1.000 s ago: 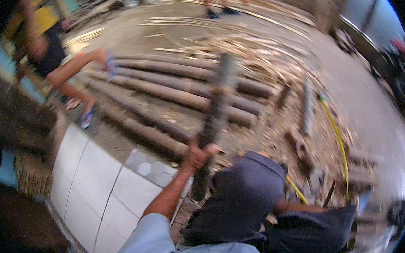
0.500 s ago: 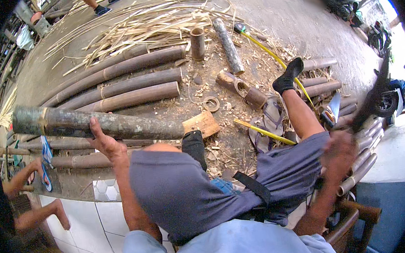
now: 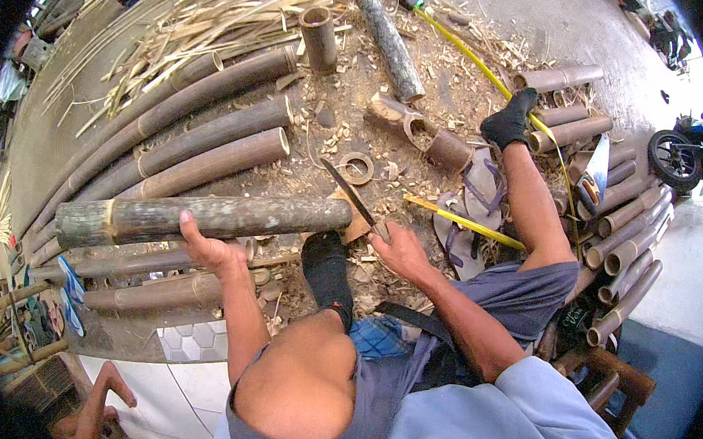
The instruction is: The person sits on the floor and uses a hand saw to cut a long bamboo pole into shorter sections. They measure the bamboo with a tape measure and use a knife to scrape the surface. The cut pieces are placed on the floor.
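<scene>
My left hand (image 3: 214, 250) grips a thick, mottled grey-green bamboo pole (image 3: 268, 216) from beneath, with the thumb up over its near side. The pole lies level across the view. Its right end is above my sock-covered foot (image 3: 325, 265), by a pale wooden block (image 3: 357, 229) that is mostly hidden. My right hand (image 3: 403, 250) is closed on the handle of a machete (image 3: 351, 193). The blade slants up and left, just past the pole's right end; whether they touch, I cannot tell.
Brown bamboo poles (image 3: 204, 164) lie at left, cut bamboo pieces (image 3: 622, 258) at right. Ahead are an upright bamboo tube (image 3: 318, 42), split strips (image 3: 227, 34) and a notched piece (image 3: 419, 134). A yellow tape measure (image 3: 471, 54) stretches near my other foot, by a handsaw (image 3: 594, 173). Another person's arm (image 3: 104, 400) shows at left.
The machete has swung down from the raised right side to the pole's right end. My left hand and the pole have shifted slightly right. The view has also shifted.
</scene>
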`<act>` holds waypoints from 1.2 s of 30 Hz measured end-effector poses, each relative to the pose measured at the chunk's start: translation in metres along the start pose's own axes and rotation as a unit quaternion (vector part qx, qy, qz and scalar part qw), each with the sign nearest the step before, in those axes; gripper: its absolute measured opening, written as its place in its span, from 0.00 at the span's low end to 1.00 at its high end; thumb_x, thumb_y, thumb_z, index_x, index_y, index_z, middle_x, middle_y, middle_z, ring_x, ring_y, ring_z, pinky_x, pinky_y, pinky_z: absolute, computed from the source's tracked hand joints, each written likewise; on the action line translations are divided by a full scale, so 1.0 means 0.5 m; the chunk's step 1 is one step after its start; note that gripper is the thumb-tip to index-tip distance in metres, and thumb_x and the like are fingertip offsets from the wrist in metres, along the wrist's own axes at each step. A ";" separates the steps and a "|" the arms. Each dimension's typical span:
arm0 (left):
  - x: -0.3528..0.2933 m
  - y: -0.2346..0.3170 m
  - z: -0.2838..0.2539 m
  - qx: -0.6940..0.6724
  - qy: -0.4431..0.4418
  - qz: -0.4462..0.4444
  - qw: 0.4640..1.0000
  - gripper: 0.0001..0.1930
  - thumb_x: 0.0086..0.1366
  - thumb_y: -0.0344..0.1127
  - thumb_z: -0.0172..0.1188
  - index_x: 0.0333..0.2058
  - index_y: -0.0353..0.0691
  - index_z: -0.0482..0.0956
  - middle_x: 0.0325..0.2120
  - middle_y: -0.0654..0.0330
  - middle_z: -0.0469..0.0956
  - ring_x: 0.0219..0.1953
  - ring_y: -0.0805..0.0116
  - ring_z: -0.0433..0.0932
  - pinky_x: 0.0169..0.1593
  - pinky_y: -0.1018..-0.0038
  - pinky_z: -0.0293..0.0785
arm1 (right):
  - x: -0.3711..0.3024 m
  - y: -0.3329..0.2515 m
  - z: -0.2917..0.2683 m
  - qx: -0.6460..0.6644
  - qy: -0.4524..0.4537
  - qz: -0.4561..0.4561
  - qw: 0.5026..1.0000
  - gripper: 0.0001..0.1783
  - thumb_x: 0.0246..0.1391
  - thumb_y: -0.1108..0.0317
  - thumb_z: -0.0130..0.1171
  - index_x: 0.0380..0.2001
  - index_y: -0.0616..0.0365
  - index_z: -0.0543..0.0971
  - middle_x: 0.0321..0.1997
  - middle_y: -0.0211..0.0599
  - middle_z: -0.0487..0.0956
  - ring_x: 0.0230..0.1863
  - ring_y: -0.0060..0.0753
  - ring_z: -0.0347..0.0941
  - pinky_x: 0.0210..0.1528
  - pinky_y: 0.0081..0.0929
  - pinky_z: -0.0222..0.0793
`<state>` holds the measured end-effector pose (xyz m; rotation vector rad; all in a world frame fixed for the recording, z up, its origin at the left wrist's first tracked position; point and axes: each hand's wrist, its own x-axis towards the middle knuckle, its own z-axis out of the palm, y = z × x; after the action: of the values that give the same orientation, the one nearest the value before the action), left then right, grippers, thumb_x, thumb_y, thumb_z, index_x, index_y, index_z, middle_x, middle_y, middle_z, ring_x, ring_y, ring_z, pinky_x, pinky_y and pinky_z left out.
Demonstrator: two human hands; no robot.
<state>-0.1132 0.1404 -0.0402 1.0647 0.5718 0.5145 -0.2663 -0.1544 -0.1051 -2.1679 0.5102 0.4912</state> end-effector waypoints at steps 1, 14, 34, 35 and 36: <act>0.008 -0.003 -0.001 0.002 -0.001 -0.001 1.000 0.36 0.60 0.53 0.65 0.61 0.38 0.69 0.55 0.56 0.74 0.55 0.55 0.74 0.59 0.54 0.72 | 0.008 0.017 0.009 -0.005 -0.017 0.005 1.000 0.29 0.60 0.47 0.58 0.45 0.66 0.76 0.37 0.67 0.81 0.43 0.72 0.78 0.48 0.58 0.72; 0.073 0.015 0.010 0.050 0.107 0.068 0.991 0.36 0.56 0.48 0.72 0.53 0.26 0.72 0.49 0.50 0.76 0.46 0.58 0.79 0.49 0.59 0.81 | 0.001 -0.048 -0.023 -0.021 0.022 -0.091 0.995 0.25 0.60 0.47 0.59 0.43 0.61 0.72 0.36 0.63 0.82 0.38 0.69 0.79 0.41 0.58 0.74; 0.098 -0.002 0.003 0.089 0.125 0.055 0.987 0.40 0.54 0.52 0.71 0.55 0.25 0.71 0.50 0.49 0.74 0.49 0.58 0.76 0.54 0.58 0.76 | 0.012 -0.074 -0.029 -0.137 -0.012 -0.055 0.989 0.22 0.59 0.49 0.60 0.40 0.59 0.73 0.32 0.58 0.82 0.33 0.64 0.81 0.37 0.55 0.76; 0.102 -0.003 0.003 0.073 0.112 0.058 0.989 0.39 0.54 0.51 0.71 0.54 0.25 0.71 0.50 0.49 0.74 0.48 0.58 0.77 0.53 0.59 0.77 | 0.011 -0.073 -0.031 -0.136 -0.013 -0.052 0.989 0.22 0.60 0.49 0.60 0.40 0.59 0.73 0.31 0.58 0.82 0.32 0.65 0.81 0.37 0.55 0.76; 0.100 -0.003 -0.002 0.061 0.110 0.050 0.991 0.37 0.54 0.51 0.70 0.54 0.25 0.72 0.49 0.50 0.75 0.47 0.58 0.78 0.51 0.59 0.78 | 0.010 -0.074 -0.033 -0.097 0.009 -0.086 0.991 0.23 0.59 0.49 0.60 0.42 0.60 0.73 0.31 0.59 0.82 0.31 0.65 0.80 0.36 0.54 0.76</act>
<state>-0.0767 0.1726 -0.0513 1.1654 0.7553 0.6970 -0.2403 -0.1474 -0.0747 -2.3796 0.2896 0.4427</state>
